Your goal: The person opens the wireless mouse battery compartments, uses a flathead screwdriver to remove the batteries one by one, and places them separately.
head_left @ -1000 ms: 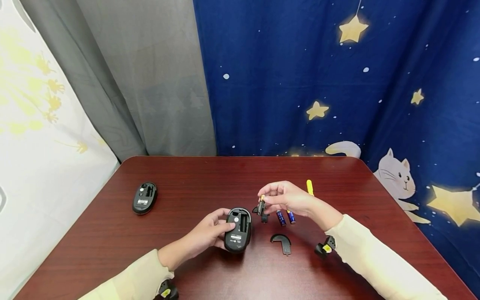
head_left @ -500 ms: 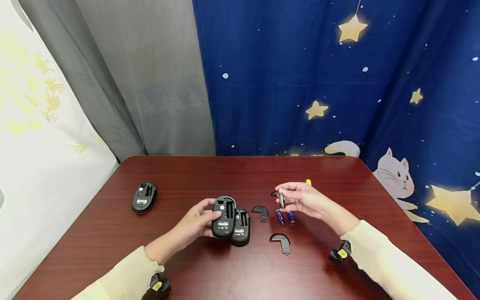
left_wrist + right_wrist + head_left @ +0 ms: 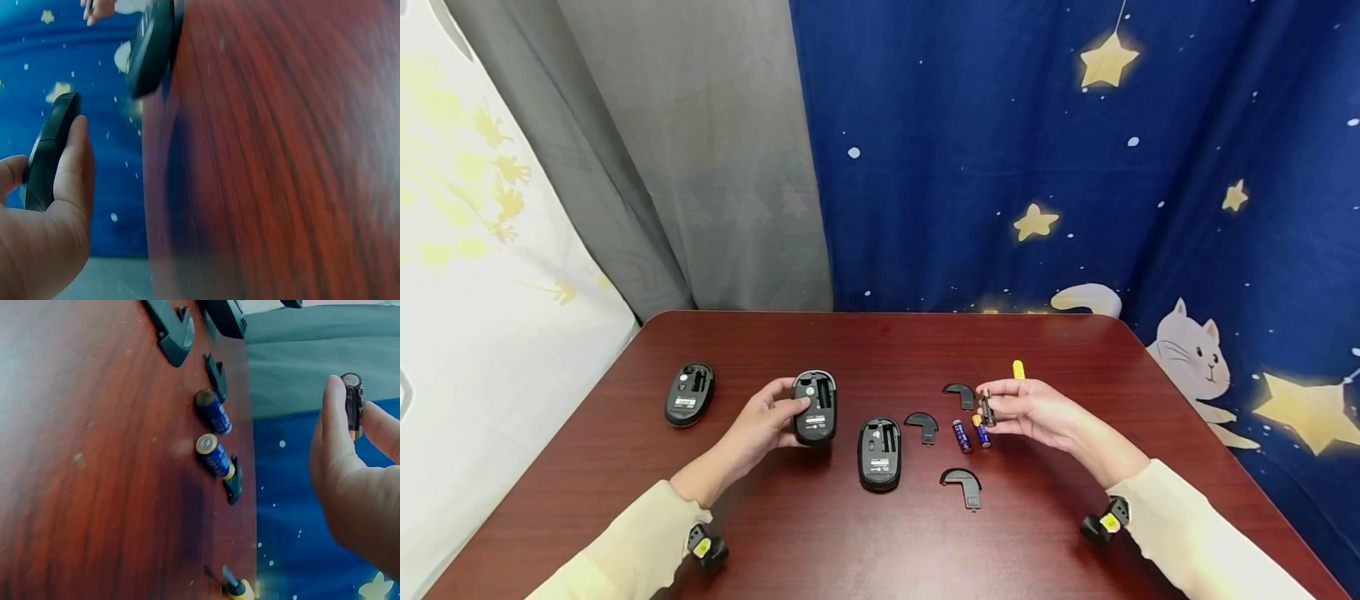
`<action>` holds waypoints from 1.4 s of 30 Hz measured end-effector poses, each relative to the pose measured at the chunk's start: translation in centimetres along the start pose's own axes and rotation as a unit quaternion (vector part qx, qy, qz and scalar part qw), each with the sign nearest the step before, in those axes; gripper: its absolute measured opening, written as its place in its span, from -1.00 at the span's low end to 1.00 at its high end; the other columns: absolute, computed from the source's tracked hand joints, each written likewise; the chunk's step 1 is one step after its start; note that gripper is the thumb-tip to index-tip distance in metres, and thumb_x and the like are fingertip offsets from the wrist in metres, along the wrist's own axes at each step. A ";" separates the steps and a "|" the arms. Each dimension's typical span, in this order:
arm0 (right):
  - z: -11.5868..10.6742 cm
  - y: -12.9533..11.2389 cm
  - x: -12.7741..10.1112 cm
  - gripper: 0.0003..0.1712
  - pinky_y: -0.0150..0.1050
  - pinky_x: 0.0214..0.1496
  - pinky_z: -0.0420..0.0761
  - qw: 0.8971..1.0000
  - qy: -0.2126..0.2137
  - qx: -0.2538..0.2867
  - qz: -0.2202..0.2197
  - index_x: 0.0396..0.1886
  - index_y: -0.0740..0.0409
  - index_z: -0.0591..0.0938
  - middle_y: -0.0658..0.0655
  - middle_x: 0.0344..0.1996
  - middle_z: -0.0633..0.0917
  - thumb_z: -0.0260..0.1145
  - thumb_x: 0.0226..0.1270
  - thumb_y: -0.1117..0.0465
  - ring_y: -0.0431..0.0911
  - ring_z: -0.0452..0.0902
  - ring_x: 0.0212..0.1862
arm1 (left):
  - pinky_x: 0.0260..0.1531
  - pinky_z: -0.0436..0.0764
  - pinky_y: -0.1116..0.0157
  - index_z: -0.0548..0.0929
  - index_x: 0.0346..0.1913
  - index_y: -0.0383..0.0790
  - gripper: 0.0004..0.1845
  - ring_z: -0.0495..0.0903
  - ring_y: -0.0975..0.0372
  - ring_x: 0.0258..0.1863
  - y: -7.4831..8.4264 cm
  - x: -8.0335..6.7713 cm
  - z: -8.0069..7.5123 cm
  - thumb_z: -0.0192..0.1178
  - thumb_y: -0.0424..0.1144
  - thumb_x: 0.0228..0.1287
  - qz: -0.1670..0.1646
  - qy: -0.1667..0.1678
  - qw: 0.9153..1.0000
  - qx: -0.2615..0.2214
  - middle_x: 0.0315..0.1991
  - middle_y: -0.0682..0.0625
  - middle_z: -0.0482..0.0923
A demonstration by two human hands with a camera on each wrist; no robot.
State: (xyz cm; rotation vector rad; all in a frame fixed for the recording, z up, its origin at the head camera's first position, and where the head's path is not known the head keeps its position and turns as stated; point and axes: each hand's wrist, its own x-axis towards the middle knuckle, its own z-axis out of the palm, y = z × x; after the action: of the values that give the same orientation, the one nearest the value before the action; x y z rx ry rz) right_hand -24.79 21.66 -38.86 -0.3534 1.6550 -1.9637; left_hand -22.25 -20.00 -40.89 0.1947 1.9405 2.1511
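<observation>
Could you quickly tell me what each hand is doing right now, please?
Left hand: grips a black mouse, underside up.
Right hand: pinches a dark battery at its fingertips.

Left hand (image 3: 771, 414) raised above table level, thumb and fingers curled in a grip; right hand (image 3: 1028, 410) extended forward, fingertips (image 3: 332, 394) pinched together, both forearms in pale sleeves
</observation>
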 end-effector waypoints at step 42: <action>-0.3 4.6 -3.4 -0.60 -0.14 -0.22 0.70 0.978 0.175 -0.100 0.050 0.04 0.59 0.47 0.14 -0.29 0.70 0.30 0.23 0.49 -0.14 0.64 -0.31 | -0.39 0.70 0.02 0.26 0.36 -0.45 -0.41 0.65 0.16 -0.27 -0.6 2.1 -5.4 0.17 -0.26 0.38 -0.066 0.109 0.981 0.146 0.01 -0.27 0.53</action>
State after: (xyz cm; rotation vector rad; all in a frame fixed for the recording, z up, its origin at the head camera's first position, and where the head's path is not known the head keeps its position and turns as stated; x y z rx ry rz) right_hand -21.07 23.32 -42.89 0.0076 2.0557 -1.8674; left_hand -25.63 -24.54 -42.21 -0.1227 2.3154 1.8637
